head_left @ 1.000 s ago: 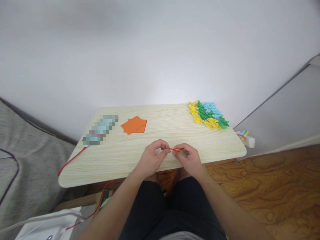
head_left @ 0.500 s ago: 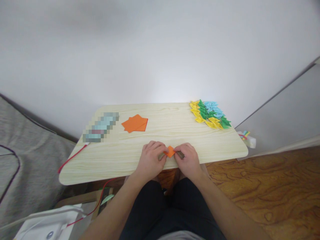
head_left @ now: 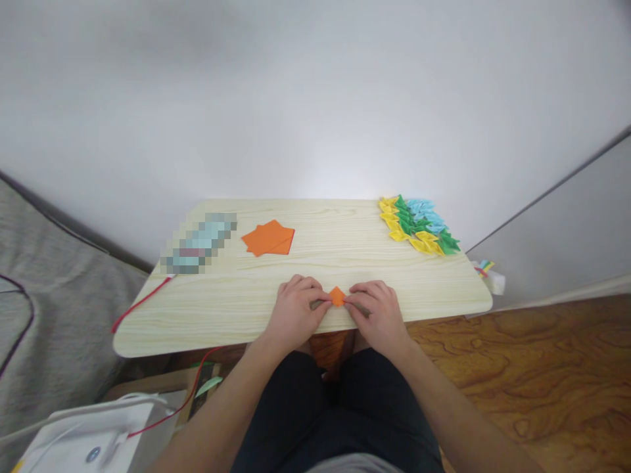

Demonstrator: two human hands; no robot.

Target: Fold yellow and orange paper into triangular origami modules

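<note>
A small folded orange paper piece (head_left: 337, 296) lies on the pale wooden table (head_left: 246, 302) near its front edge. My left hand (head_left: 296, 314) pinches its left side with curled fingers. My right hand (head_left: 378, 314) pinches its right side, fingers curled too. Both hands rest low on the tabletop. Farther back, left of centre, a small stack of orange paper squares (head_left: 269, 238) lies flat.
A heap of folded yellow, green and blue paper pieces (head_left: 418, 225) sits at the table's back right corner. A blurred-out object (head_left: 198, 243) lies at the back left, with a red cable (head_left: 138, 305) running off the table edge. A white wall is behind.
The orange piece was held edge-on just above the table. It now lies flat on the tabletop with both hands pressed down on its sides.
</note>
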